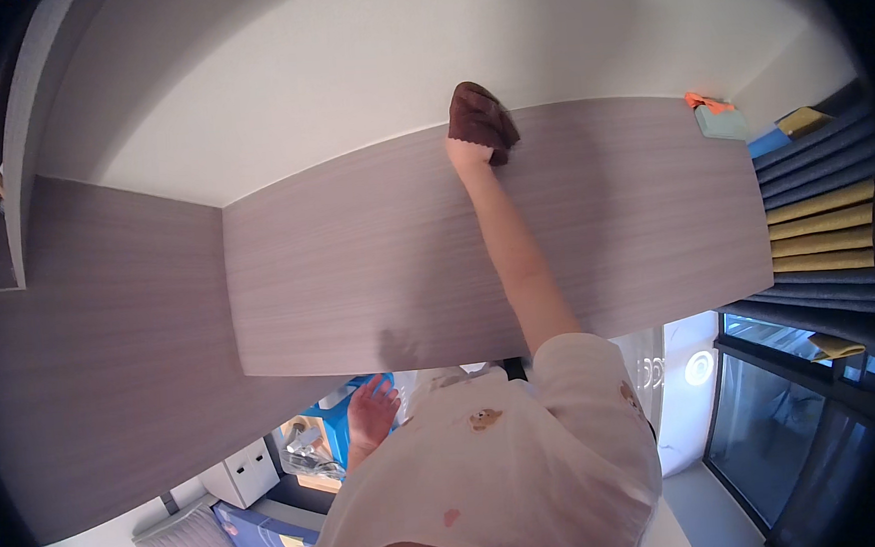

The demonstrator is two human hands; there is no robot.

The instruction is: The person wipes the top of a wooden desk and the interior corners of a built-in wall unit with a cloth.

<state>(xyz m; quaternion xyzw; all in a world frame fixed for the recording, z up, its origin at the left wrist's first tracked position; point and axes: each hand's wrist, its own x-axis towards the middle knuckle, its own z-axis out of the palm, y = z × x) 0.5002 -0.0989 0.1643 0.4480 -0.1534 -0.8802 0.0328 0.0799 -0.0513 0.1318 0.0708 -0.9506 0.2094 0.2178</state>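
Observation:
A dark brown cloth [478, 116] with a scalloped edge is in my right hand [466, 153], which reaches far across the desk with the arm stretched out. The cloth lies over the fingers and hides most of them. It is at the line where the wood-grain desktop [357, 268] meets the white wall [326, 90]. My left hand [373, 413] is held low beside my body, just off the desk's near edge. Its fingers are extended and apart, and nothing is in it.
In the far right corner stands a pale green container [722, 123] with an orange cloth [710, 102] on top. Dark blue and yellow curtains [823, 220] hang along the right end. A grey shelf panel [24, 148] rises at the left, where the desktop turns toward me.

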